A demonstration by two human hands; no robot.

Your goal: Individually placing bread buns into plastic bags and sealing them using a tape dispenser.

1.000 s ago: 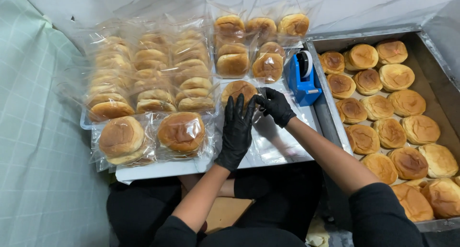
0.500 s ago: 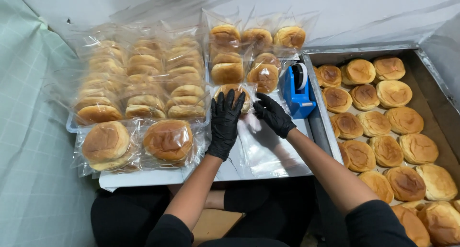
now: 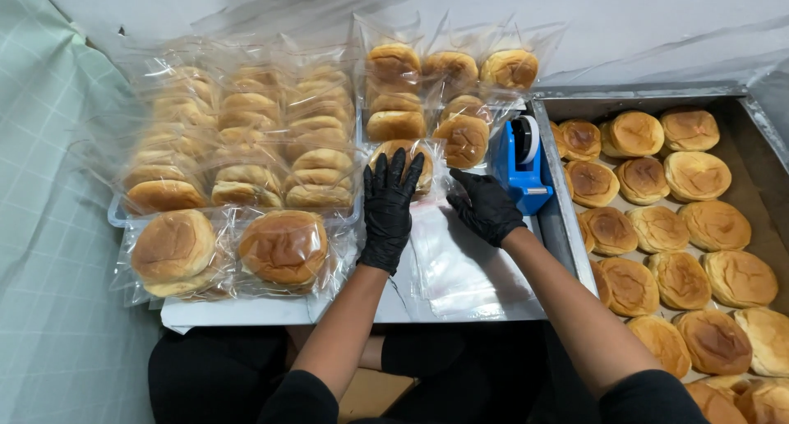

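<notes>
From the head view, the left hand, in a black glove, lies with fingers spread flat against a bagged bun standing on the white bench, not gripping it. The right hand, also gloved, rests half curled on a stack of empty clear bags, just beside the bun; whether it pinches anything cannot be told. A blue tape dispenser stands nearby, and a metal tray of unwrapped buns sits to the right.
</notes>
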